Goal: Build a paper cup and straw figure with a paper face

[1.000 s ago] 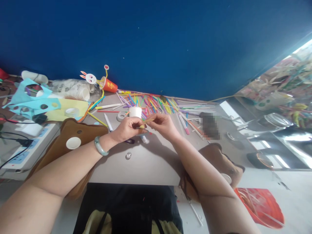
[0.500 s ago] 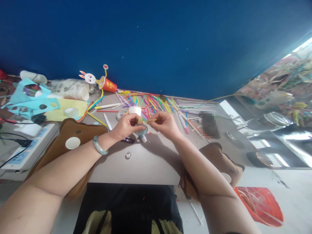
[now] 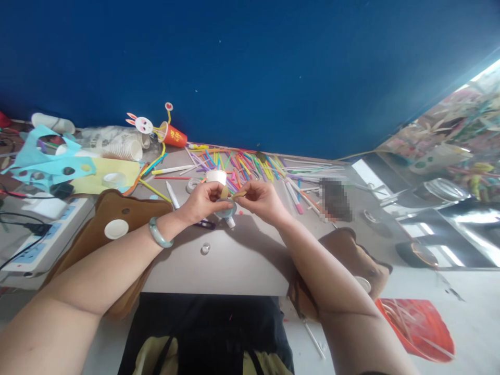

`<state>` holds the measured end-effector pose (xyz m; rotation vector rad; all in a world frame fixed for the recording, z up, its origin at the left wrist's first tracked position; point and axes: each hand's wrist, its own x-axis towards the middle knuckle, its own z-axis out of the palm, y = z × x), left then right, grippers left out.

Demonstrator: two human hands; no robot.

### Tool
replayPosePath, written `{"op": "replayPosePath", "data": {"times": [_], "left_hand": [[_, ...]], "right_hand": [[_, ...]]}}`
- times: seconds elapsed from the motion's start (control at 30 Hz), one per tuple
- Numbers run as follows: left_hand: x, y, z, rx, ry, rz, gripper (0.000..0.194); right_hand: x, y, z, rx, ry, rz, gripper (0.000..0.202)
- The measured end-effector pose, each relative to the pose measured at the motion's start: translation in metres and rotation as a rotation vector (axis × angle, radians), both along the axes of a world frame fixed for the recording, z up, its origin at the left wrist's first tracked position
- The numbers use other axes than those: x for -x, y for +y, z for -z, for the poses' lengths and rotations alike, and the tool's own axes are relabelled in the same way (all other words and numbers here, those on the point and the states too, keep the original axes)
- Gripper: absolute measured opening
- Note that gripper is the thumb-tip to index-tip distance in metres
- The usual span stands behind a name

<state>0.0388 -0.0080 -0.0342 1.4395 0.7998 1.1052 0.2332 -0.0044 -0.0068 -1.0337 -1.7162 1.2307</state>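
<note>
Pixelated block [image 3: 335,199], right of the coloured sticks: contents illegible. Small tan piece [image 3: 238,195] pinched between both hands: identity too small to tell. Red bag [image 3: 420,328], near right: partly behind forearm. Blue cut paper [image 3: 42,161], far left: cut by frame edge.

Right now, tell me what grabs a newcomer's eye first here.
The two hands meet mid-table: the left hand and right hand pinch a small tan piece between them. Behind them lies a bright spread of coloured sticks by the blue wall. At far left an orange cup figure lies tipped.
</note>
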Motion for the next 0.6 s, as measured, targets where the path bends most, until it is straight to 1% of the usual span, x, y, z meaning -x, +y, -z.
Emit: {"op": "replayPosePath", "data": {"times": [0.23,0.43,0.6], "left_hand": [[0.0006,0.0008,0.0018,-0.062,0.098,-0.061,0.041],[0.0005,0.0007,0.0015,-0.057,0.114,-0.064,0.044],[0.0010,0.0010,0.0029,-0.013,0.106,-0.032,0.042]], "right_hand": [[-0.0008,-0.0010,-0.0015,0.026,-0.011,-0.021,0.029],[-0.0011,-0.0007,-0.0007,0.024,-0.010,-0.035,0.029],[-0.0006,-0.0013,-0.0023,0.004,-0.020,-0.054,0.030]]}}
